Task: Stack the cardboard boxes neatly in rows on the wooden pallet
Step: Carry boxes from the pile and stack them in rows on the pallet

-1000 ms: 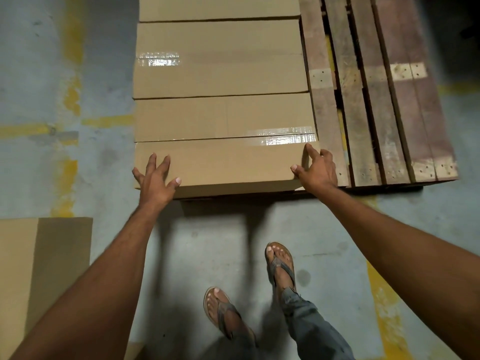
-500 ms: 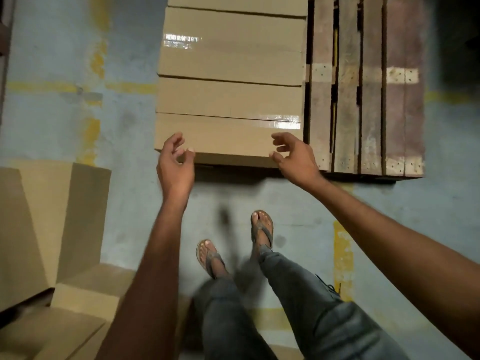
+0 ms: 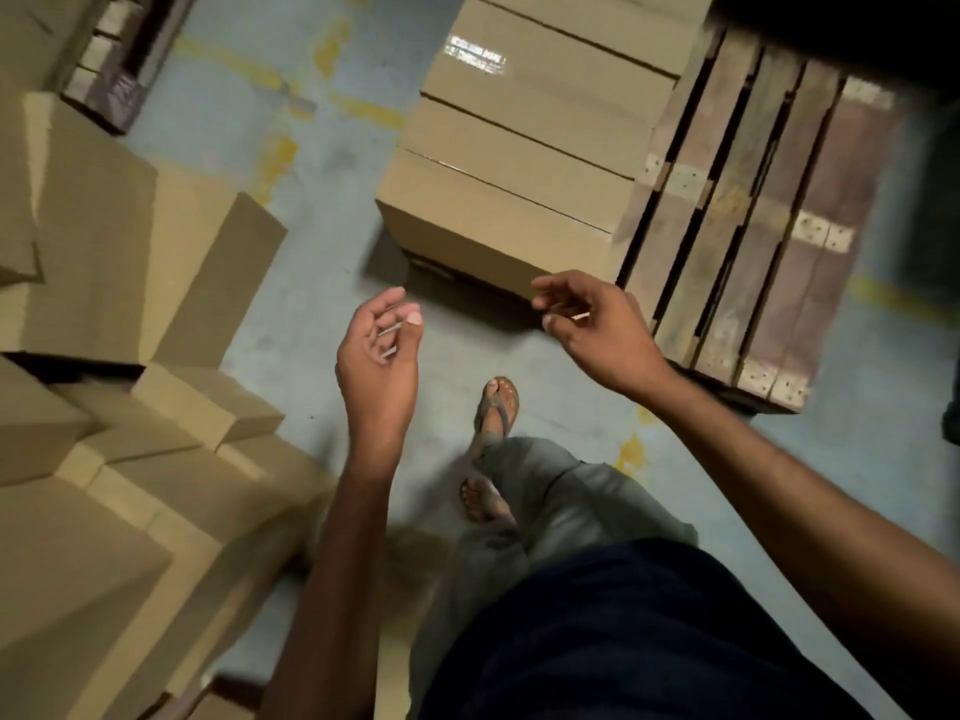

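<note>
Loose cardboard boxes (image 3: 104, 459) lie heaped on the floor at far left. The left hand (image 3: 379, 356) hangs with fingers loosely curled, holding nothing. The stacked row (image 3: 519, 163) sits edge to edge beyond it. The right hand (image 3: 597, 324) is likewise loosely curled and empty, close in front of the nearest box. The wooden pallet (image 3: 753, 226) shows bare slats at right. Probable step: fetch one box from the heap. Grip both ends, carry it level, set it flush beside the row.
</note>
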The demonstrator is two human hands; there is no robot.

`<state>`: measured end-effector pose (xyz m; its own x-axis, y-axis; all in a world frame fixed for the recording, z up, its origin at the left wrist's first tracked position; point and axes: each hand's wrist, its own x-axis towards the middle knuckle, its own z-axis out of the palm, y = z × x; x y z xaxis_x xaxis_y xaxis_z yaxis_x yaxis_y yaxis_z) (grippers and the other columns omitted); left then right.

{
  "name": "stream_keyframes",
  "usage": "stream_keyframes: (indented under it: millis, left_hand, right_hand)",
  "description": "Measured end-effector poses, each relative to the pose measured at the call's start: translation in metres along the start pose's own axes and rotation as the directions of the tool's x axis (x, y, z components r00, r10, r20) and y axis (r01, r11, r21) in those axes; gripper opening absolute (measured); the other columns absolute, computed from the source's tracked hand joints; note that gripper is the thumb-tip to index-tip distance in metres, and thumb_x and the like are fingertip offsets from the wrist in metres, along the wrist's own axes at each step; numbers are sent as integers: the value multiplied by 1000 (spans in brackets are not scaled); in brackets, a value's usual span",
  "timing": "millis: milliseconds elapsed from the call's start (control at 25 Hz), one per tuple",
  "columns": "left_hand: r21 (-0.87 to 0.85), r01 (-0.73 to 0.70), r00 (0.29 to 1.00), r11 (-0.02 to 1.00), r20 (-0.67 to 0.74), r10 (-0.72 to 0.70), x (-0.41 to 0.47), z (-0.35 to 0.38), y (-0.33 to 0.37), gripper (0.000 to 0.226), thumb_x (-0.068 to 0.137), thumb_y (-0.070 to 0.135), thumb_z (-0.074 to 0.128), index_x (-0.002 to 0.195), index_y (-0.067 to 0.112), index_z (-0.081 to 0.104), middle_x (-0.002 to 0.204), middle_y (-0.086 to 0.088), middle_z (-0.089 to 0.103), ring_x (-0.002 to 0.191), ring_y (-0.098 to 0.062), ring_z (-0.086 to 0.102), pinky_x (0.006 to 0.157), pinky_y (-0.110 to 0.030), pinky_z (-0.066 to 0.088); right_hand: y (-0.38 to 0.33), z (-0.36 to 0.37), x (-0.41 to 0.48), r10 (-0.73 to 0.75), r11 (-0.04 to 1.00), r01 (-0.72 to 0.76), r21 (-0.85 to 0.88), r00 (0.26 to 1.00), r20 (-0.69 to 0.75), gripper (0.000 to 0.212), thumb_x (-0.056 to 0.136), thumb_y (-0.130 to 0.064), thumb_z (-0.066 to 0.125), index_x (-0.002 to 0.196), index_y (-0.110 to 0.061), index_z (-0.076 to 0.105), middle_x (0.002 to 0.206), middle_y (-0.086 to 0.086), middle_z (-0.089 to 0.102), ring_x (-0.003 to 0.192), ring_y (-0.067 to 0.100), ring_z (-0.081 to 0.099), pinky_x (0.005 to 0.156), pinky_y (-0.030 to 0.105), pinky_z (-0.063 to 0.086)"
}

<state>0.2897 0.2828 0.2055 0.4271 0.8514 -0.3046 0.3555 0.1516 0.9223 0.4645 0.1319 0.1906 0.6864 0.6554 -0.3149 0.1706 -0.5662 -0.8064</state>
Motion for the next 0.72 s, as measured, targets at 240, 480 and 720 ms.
stream_keyframes:
  millis: [240,480,720]
  left_hand:
    - [-85,-2,976,996,-219,-16,-108,-22,3,19,96,22,69,114,28,69,105,1,75,101,-20,72,94,-34,56]
    - [-195,-27,854,980,-515,-79,-200,15,5,19,94,25,70,113,28,69,103,-1,75,98,-22,72,87,-34,57]
    - [-425,55,659,903,-665,-353,-307,91,-3,20,97,19,69,117,22,69,106,0,77,89,-8,75,83,-28,54]
  right_hand:
    - [-14,-8,-71,-154,987,158,4,952,264,34,93,-4,65,119,-24,72,104,-14,75,98,4,70,87,35,60]
    - [-11,-32,-96,-260,964,250,90,818,514,33,88,-11,68,103,-40,72,102,-9,76,99,17,72,93,50,59]
    - [8,-69,-118,-324,932,342,120,636,700,31,89,-6,70,100,-35,74,100,-5,77,100,14,73,97,35,56]
